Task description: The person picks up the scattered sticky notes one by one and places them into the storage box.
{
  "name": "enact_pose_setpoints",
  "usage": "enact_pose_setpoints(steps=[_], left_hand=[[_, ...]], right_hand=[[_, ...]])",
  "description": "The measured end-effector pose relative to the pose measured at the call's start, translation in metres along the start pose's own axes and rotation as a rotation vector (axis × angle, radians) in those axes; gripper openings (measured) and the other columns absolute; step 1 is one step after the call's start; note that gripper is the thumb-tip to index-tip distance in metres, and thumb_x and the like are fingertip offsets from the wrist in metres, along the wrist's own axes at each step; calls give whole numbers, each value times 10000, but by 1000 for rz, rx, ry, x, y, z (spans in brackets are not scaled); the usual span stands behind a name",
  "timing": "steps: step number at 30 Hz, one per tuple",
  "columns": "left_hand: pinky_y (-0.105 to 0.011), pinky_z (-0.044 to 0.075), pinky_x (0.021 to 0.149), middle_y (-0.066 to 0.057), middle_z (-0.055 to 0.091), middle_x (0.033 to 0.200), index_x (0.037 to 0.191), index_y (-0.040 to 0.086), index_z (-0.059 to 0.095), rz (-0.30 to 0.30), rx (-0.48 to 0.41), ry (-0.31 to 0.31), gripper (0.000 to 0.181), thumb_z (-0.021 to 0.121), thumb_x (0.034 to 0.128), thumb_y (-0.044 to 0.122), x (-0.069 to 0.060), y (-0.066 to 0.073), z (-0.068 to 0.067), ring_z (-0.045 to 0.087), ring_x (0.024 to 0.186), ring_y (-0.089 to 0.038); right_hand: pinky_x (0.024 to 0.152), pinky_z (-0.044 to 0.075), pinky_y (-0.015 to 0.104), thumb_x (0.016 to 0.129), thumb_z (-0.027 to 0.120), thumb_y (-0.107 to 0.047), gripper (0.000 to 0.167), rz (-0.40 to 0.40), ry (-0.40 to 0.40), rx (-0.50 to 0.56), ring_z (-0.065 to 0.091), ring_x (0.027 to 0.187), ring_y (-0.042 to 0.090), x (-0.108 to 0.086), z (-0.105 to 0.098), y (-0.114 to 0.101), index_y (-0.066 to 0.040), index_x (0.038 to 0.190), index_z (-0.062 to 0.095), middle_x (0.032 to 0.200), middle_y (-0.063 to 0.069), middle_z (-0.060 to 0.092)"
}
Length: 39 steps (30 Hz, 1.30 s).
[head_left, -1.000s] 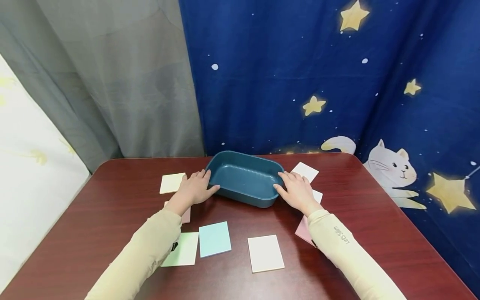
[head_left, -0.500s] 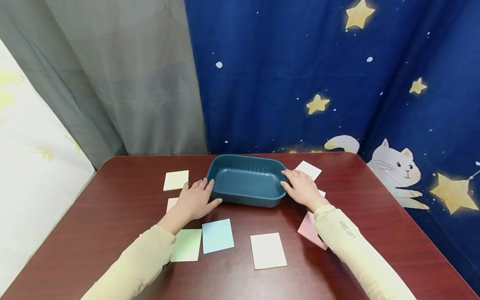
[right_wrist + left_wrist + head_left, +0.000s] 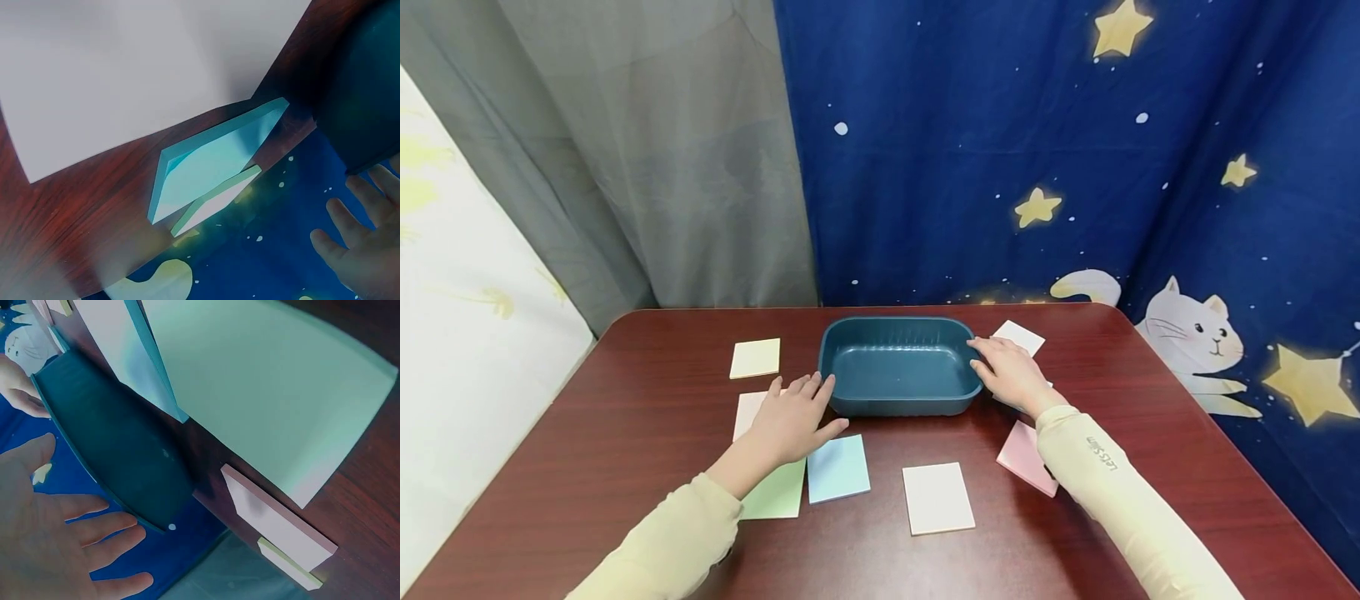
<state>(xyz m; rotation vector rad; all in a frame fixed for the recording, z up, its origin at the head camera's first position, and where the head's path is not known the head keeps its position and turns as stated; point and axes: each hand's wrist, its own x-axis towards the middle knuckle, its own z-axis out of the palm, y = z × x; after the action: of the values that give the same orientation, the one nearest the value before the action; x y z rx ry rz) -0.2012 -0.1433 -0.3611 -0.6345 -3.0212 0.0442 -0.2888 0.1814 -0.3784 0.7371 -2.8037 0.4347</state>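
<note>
A dark teal rectangular tray [image 3: 901, 375] rests near the table's back edge, its long side roughly parallel to that edge. At its left end is my left hand [image 3: 790, 418], palm down with fingers spread; its fingertips are by the tray's front left corner. My right hand [image 3: 1011, 373] has its fingertips at the tray's right rim. In the left wrist view the fingers of the left hand [image 3: 81, 531] lie straight beside the tray [image 3: 112, 431]. The right wrist view has the right hand [image 3: 369, 237] with extended fingers against the tray's rim [image 3: 375, 164].
Square note pads lie around the tray: yellow [image 3: 756, 358] and pale pink [image 3: 747, 410] on the left, green [image 3: 778, 492], blue [image 3: 838, 469] and white [image 3: 937, 498] in front, pink [image 3: 1027, 458] and white [image 3: 1019, 336] on the right. Curtains hang behind the table [image 3: 647, 400].
The tray has turned from slanted to straight, its left end coming nearer. My left hand has moved toward me and slightly left of the tray's corner; the right hand has shifted slightly right.
</note>
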Motion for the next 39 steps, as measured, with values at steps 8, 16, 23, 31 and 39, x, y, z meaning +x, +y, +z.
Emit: enact_pose_setpoints(steps=[8,16,23,31,39], left_hand=[[-560,235,914,-179,444,1265,1294,17,431,24,6,38,661,453,853,509,-8,5,0,414,1143,-336],[-557,223,923,-176,442,1268,1292,17,435,26,-17,39,653,460,853,500,-15,7,0,404,1148,-344],[-548,229,925,-169,453,1261,1291,21,436,32,-23,42,654,470,847,500,-17,9,-2,405,1150,-335],[-551,245,914,-151,476,1244,1300,28,427,34,-17,38,651,457,854,501,-17,7,-5,425,1135,-322],[-547,278,895,-154,455,1263,1322,19,389,50,-47,49,655,456,864,484,3,0,-20,432,1125,-319]], right_hand=[[904,294,494,869,540,-164,359,-25,28,-8,416,1127,327,-3,1,3,-26,1200,527,1192,155,518],[905,307,480,858,555,-144,350,-67,56,-2,429,1115,340,-8,1,2,-1,1178,538,1183,180,518],[898,306,494,860,553,-156,352,-65,63,2,425,1119,345,-12,-1,1,-4,1177,544,1189,178,515],[900,299,503,862,552,-161,361,-63,62,-1,416,1132,337,-14,-1,0,-2,1186,534,1187,177,517],[906,298,501,876,531,-203,392,-27,19,1,418,1131,339,-16,-4,0,-9,1217,509,1192,173,511]])
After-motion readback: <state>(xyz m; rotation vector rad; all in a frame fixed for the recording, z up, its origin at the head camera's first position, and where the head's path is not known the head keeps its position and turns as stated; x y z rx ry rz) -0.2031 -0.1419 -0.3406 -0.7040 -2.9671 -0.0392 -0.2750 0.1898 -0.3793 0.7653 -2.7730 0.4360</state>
